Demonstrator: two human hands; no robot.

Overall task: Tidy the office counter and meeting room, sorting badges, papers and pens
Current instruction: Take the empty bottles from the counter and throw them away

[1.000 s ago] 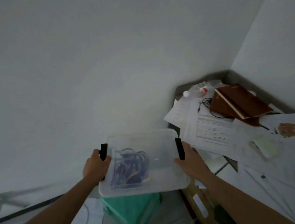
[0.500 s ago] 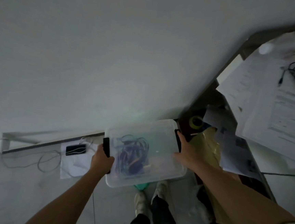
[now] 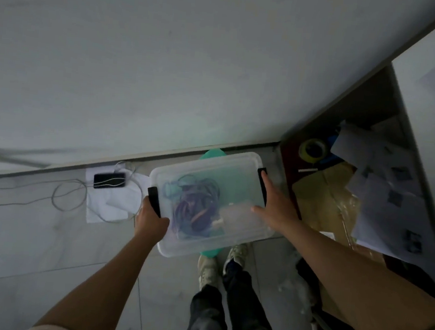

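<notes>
On the floor at left: phone (image 3: pixel 110 180) on a sheet of paper, white cable (image 3: pixel 50 195) looping loose, both easy to snag or knock with a careless step. Left hand (image 3: pixel 151 221) curled round the black latch at the left end of the clear box (image 3: pixel 236 177). Right hand (image 3: pixel 273 206) laid flat on the lid's right end, fingers straight, thumb spread; pressing, not gripping. Likely to tilt or slip rightward under so uneven a hold. Low over a teal bin (image 3: pixel 213 154), resting or not, cannot tell; just left of a cluttered shelf (image 3: pixel 339 202). Translucent, lidded, holding tangled blue and purple cords (image 3: pixel 193 212), possibly badge lanyards.
</notes>
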